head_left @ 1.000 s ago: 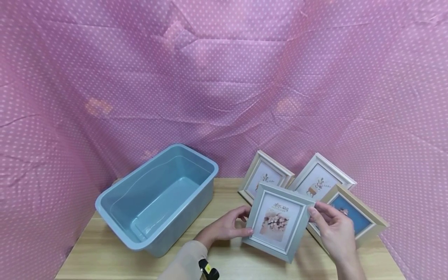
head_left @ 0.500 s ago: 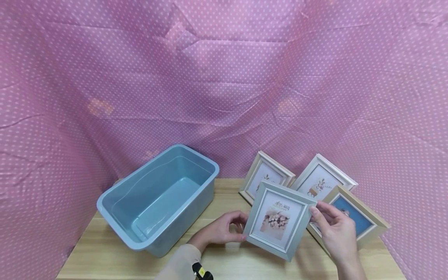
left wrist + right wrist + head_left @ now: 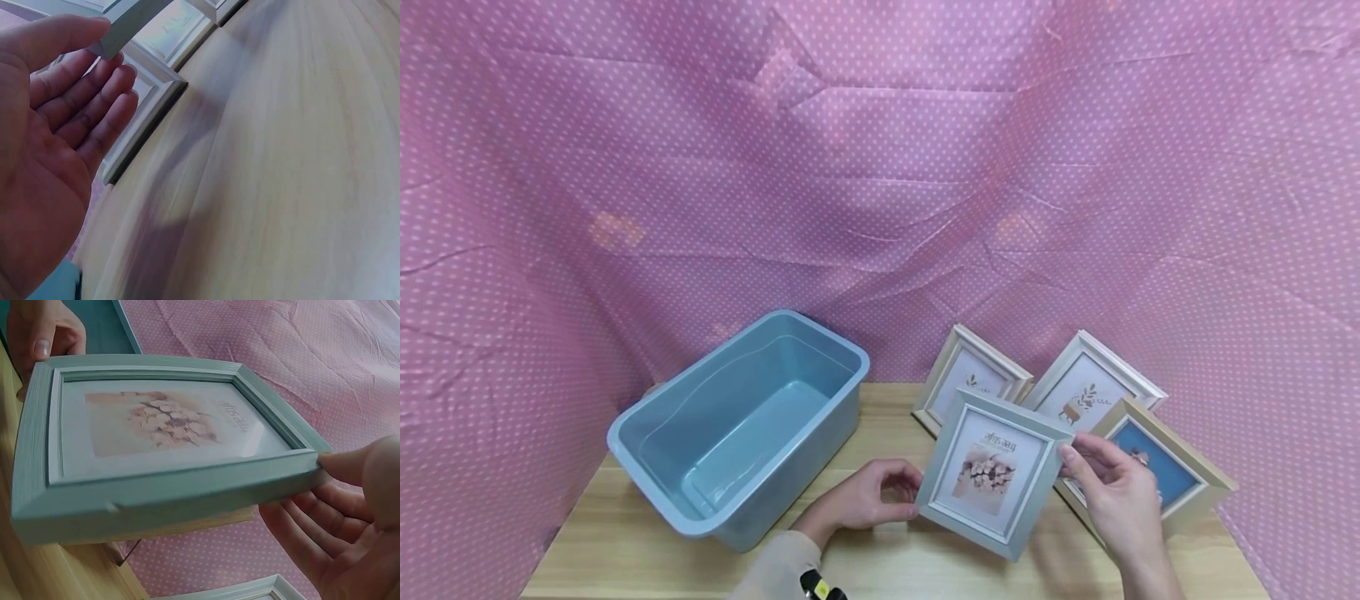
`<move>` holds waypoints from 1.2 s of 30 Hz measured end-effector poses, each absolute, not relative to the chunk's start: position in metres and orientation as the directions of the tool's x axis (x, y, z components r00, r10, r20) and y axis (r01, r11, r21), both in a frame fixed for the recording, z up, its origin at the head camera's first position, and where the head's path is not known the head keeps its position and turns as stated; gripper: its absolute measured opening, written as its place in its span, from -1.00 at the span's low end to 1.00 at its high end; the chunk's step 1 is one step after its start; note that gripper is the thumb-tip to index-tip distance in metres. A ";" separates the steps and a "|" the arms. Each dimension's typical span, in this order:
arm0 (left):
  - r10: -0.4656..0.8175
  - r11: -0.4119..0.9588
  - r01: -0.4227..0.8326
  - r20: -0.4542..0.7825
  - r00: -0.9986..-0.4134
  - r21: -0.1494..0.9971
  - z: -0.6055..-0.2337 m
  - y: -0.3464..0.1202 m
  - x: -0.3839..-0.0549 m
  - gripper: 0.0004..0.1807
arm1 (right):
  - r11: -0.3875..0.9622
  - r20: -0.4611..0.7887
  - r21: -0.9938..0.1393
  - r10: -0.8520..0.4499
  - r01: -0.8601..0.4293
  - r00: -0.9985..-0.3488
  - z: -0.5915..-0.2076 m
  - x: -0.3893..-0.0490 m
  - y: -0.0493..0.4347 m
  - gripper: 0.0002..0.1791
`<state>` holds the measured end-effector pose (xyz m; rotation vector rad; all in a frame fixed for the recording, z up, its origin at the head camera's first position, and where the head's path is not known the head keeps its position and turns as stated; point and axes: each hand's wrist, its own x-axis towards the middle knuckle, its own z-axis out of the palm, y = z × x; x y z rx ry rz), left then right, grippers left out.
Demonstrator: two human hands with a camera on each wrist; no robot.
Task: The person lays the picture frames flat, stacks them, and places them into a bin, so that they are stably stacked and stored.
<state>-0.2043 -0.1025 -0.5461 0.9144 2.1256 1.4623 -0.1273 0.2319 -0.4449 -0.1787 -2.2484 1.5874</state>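
Observation:
A grey-green picture frame (image 3: 1030, 500) with a blossom print is held tilted above the table between both hands. My left hand (image 3: 868, 500) pinches its lower left corner; in the left wrist view the thumb lies on one side and fingertips (image 3: 112, 62) on the other. At the upper right corner, my right hand (image 3: 1116, 492) grips with the thumb in front and the fingers behind, as the right wrist view shows. Behind it stand a cream picture frame (image 3: 931, 396), a white picture frame (image 3: 1086, 367) and a tan picture frame (image 3: 1210, 479) with a blue print.
On the left of the wooden table (image 3: 647, 533) stands a deep blue-grey plastic bin (image 3: 805, 467), with nothing visible inside. Pink dotted cloth (image 3: 880, 208) hangs around the back and sides. The table's far edge runs behind the bin and frames.
The grey-green picture frame has shifted slightly left. My left hand has drawn left and now pinches nearer its lower corner. My right hand keeps its grip; the bin and other frames stay put.

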 end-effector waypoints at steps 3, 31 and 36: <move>0.697 0.230 0.253 0.023 -0.717 0.940 -0.547 -0.105 -0.202 -0.66 | 0.370 0.238 -0.921 0.276 -0.125 -0.931 -0.445 -0.128 0.233 -0.69; 0.575 0.044 0.171 0.115 -0.810 0.984 -0.555 -0.131 -0.195 -0.57 | 0.062 0.399 -0.917 0.102 -0.394 -0.911 -0.463 -0.128 0.239 -0.55; 0.515 -0.005 0.166 0.145 -0.845 0.986 -0.559 -0.135 -0.193 -0.61 | 0.003 0.411 -0.911 0.076 -0.412 -0.908 -0.469 -0.127 0.239 -0.54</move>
